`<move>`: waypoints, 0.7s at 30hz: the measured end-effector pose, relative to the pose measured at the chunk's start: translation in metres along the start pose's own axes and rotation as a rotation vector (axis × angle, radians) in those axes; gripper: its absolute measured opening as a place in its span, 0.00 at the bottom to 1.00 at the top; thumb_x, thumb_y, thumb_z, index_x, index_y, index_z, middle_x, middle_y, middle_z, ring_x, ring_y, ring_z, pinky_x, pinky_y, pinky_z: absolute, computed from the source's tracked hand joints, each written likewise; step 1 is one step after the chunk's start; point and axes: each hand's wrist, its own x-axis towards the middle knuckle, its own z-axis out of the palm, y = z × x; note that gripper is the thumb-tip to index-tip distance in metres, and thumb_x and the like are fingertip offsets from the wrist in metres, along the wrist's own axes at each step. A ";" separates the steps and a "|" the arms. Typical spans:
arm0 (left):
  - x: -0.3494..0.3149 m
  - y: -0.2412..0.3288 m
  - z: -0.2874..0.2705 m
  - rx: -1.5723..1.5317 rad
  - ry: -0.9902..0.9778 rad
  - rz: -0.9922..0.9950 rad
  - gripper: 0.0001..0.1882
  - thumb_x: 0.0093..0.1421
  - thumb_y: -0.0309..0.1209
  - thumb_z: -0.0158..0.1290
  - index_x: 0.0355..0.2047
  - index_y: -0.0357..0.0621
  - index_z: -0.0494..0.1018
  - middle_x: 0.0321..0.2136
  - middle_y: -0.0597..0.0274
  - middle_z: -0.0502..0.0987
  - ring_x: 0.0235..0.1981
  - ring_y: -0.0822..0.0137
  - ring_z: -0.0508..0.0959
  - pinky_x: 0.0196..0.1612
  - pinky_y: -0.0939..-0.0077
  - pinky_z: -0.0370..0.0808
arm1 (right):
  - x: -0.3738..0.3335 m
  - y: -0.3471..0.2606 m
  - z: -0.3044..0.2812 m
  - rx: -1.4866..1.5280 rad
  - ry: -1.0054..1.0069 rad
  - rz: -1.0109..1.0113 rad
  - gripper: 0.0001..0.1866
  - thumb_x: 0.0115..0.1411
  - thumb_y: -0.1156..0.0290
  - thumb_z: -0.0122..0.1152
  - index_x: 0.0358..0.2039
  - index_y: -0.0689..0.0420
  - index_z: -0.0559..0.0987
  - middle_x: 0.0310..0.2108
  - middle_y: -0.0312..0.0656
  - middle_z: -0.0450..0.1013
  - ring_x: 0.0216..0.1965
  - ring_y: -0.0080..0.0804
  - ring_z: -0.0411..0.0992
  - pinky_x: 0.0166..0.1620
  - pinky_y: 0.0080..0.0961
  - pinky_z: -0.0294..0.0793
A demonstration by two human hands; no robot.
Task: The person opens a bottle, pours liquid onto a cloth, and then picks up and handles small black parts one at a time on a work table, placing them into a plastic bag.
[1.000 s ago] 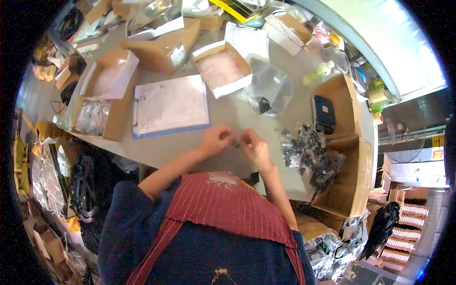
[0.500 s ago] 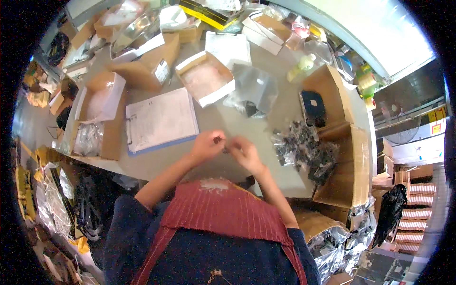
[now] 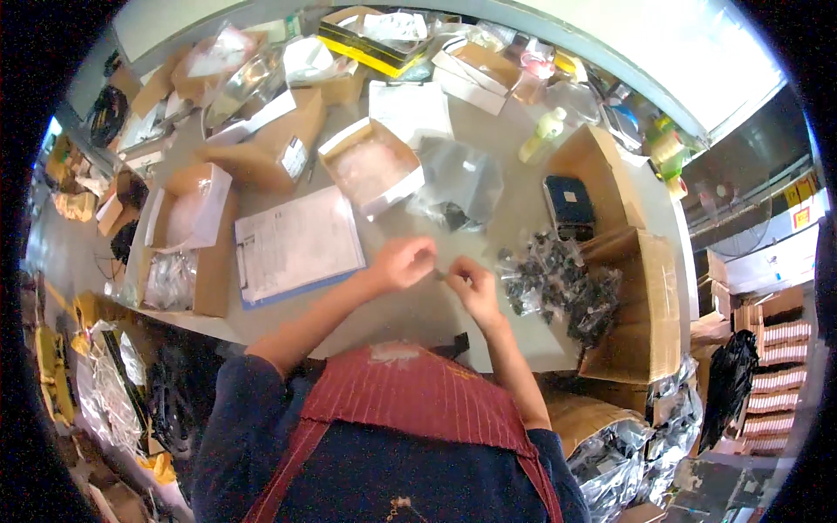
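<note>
Over the near middle of the table, both my hands are raised close together, a small gap between them. My left hand (image 3: 407, 263) is closed with its fingers curled; what it holds, if anything, is hidden. The fingers of my right hand (image 3: 473, 289) are pinched together at the gap, where a tiny dark thing shows, too small to name. Right of my right hand lies a heap of small black parts in clear plastic bags (image 3: 565, 283), in front of a cardboard box (image 3: 641, 305). Beyond my hands is a clear plastic bag (image 3: 460, 179) with something dark at its near end.
A blue clipboard with papers (image 3: 301, 244) lies at left, beside cardboard boxes (image 3: 212, 279) holding clear bags. An open white-edged box (image 3: 370, 166) stands beyond it. A dark square device (image 3: 569, 202) and a yellowish bottle (image 3: 544, 135) are at right. Boxes and packaging crowd the far edge.
My hands have moved slightly to the right and a little farther apart. The dark thing seen in my left hand's fingers before no longer shows there. The whole view has shifted slightly.
</note>
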 end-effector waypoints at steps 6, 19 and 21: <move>0.037 -0.013 -0.014 0.033 0.109 0.077 0.05 0.60 0.29 0.55 0.35 0.42 0.74 0.31 0.57 0.78 0.32 0.62 0.80 0.36 0.69 0.75 | -0.002 0.012 -0.029 0.380 0.253 0.078 0.02 0.55 0.78 0.57 0.26 0.60 0.75 0.23 0.32 0.68 0.28 0.19 0.66 0.34 0.18 0.65; 0.106 -0.110 -0.111 0.915 -0.030 -0.270 0.16 0.52 0.38 0.56 0.34 0.38 0.80 0.35 0.43 0.81 0.38 0.45 0.80 0.46 0.56 0.74 | 0.095 0.061 -0.017 -0.532 0.104 -0.056 0.18 0.57 0.76 0.56 0.50 0.59 0.75 0.43 0.52 0.77 0.46 0.52 0.75 0.49 0.37 0.74; 0.101 -0.109 -0.101 0.823 0.047 -0.241 0.15 0.53 0.38 0.55 0.29 0.38 0.81 0.33 0.43 0.81 0.37 0.46 0.81 0.42 0.56 0.75 | 0.117 0.050 -0.008 -0.663 -0.007 -0.007 0.20 0.59 0.74 0.54 0.53 0.57 0.73 0.49 0.51 0.74 0.51 0.50 0.72 0.54 0.39 0.71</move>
